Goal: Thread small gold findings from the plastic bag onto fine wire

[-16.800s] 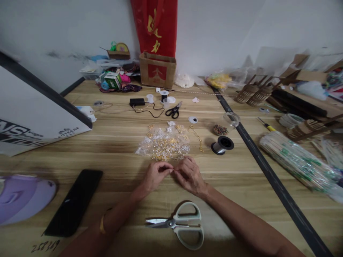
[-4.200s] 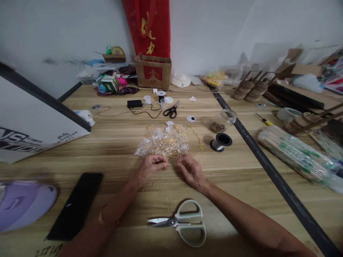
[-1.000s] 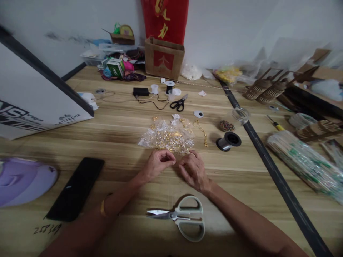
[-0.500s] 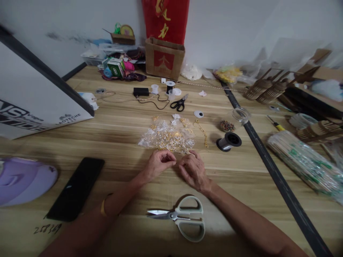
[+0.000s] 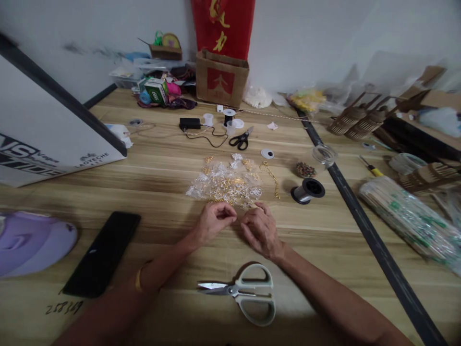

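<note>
My left hand (image 5: 216,221) is closed in a pinch, thumb against fingertips; anything between them is too small to make out. Close beside it, my right hand (image 5: 262,231) rests low over the table with curled fingers, and its fingertips are partly hidden. Just beyond both hands lies a pile of small gold and silver jewellery findings (image 5: 230,185) in clear plastic bags. A gold chain (image 5: 272,179) lies to the right of the pile. Nearer to me than the hands, large scissors with pale handles (image 5: 252,290) lie flat with blades pointing left.
A wire spool (image 5: 308,191) and a dish of dark beads (image 5: 305,169) stand to the right. Black scissors (image 5: 241,139) lie farther back. On the left are a phone (image 5: 103,254), a purple cap (image 5: 34,245) and a white box (image 5: 54,125). Wrapped sticks (image 5: 406,216) lie far right.
</note>
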Motion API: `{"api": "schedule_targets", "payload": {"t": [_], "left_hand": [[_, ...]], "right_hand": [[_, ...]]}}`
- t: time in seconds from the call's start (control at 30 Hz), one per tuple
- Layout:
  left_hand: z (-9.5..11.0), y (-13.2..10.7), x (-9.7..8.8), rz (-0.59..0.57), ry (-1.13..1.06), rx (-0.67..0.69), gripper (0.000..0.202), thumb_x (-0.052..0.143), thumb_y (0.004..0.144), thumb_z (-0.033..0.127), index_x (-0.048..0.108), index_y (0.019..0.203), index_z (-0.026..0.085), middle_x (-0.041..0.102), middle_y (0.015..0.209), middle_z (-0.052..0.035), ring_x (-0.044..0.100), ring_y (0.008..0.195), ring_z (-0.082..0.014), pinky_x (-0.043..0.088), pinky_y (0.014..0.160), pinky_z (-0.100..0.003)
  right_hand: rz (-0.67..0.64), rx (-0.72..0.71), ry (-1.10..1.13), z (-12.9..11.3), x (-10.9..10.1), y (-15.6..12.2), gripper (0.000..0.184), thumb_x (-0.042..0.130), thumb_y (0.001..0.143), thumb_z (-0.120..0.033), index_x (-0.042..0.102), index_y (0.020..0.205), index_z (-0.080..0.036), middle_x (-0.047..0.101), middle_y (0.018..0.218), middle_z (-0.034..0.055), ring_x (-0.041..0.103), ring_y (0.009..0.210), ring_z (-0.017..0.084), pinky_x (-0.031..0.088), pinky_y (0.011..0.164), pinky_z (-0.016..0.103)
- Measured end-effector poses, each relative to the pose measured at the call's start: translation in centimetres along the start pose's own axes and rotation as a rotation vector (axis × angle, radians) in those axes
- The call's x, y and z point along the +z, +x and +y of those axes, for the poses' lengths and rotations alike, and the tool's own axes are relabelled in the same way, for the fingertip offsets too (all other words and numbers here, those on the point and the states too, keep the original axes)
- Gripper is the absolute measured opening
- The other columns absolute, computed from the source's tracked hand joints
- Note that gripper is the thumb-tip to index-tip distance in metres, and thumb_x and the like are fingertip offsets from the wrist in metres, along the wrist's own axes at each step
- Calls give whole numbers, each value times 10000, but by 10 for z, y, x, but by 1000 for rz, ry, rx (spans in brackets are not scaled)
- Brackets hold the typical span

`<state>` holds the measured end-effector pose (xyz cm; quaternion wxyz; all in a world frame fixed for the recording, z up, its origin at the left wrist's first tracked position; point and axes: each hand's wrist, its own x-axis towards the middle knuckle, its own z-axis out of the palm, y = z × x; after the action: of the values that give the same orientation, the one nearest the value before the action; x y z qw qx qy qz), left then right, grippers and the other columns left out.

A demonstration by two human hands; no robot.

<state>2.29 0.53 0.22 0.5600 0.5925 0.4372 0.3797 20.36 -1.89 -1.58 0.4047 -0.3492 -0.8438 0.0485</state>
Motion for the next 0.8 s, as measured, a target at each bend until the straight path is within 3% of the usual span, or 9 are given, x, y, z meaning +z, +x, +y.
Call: {"api": "schedule_targets", "payload": {"t": [0.3, 0.8], "left_hand": [[0, -2, 3, 35, 104, 92, 32, 620, 678, 103, 614, 664, 132, 628, 657, -16, 589, 648, -120, 497, 669, -226], [0, -2, 3, 28, 122, 86, 37, 623, 674, 109, 618, 653, 138, 635, 656, -18, 591, 648, -123, 498, 662, -224]], "right_hand": [[-21, -61, -75, -7, -5, 4, 121, 529, 831, -119, 502, 912, -205, 625, 791, 3, 604, 780, 145, 313, 1015, 494], [-24, -40, -100, -7, -5, 2, 114, 533, 835, -136, 520, 925, -206, 624, 805, 4, 616, 795, 144, 240, 1063, 536]]}}
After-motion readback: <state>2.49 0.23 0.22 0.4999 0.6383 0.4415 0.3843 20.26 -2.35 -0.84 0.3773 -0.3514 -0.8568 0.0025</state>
